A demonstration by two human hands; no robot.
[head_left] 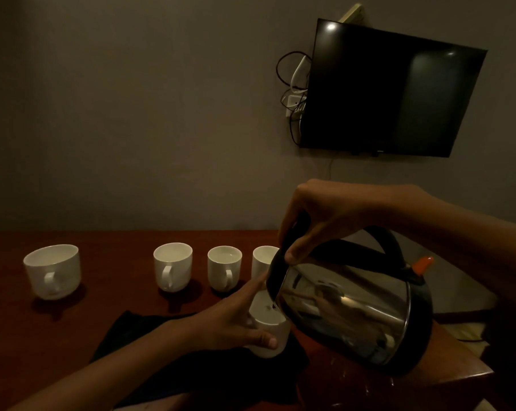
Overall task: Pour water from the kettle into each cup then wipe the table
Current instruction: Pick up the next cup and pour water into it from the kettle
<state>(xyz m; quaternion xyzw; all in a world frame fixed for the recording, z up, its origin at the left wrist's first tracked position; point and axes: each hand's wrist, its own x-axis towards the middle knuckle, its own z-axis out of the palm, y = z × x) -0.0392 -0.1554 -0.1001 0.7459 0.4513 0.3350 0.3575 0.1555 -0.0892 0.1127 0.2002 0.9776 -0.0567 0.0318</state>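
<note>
Wooden table (13,336), right hand (319,221) gripping tilted kettle (348,315) near right edge, left hand (230,324) clasping cup (270,317) on cloth (227,378)

The room is dim. 1 black TV (393,90), its screen dark, hangs on a plain grey wall (132,114). Just left of the TV, tangled cables (297,71) loop round a white socket (294,99). Below the TV stands a dark wooden table (108,262).

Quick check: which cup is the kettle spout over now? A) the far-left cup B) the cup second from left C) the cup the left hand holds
C: the kettle is tilted with its spout over the cup gripped by the left hand.
</note>
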